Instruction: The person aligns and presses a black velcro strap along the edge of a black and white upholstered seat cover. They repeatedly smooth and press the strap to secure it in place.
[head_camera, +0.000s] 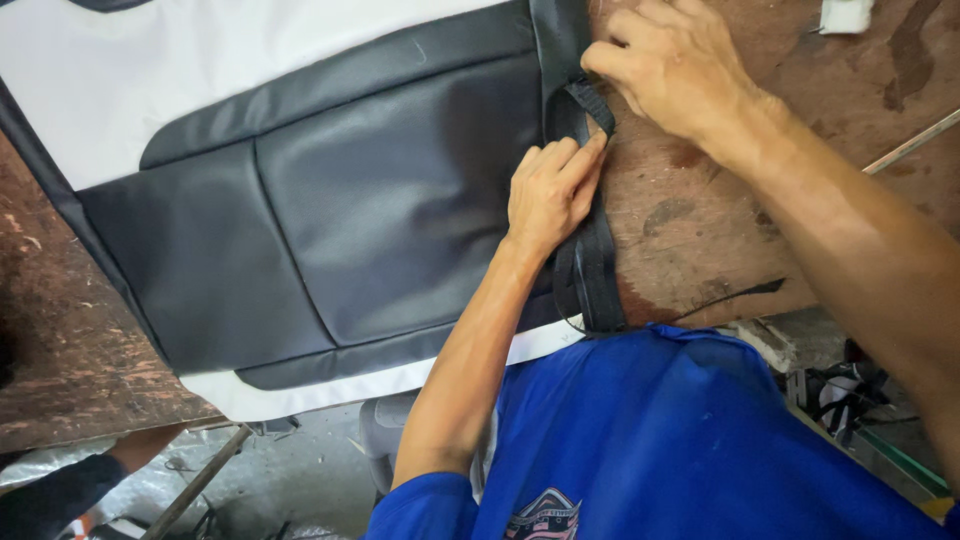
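— Where's the strap (590, 250)?
— Along the right edge of the cover (330, 200), black webbing running from near the top of the tabletop (700, 230) down to its near edge, looped at the top.
— Left hand (548, 190)?
— Grip pinched on the strap, fingertips pressing it beside the loop.
— Right hand (665, 62)?
— Fingers curled, grip clenched on the loop's top.
— The cover?
— Black panels with stitched seams, white at top and bottom, lying flat.
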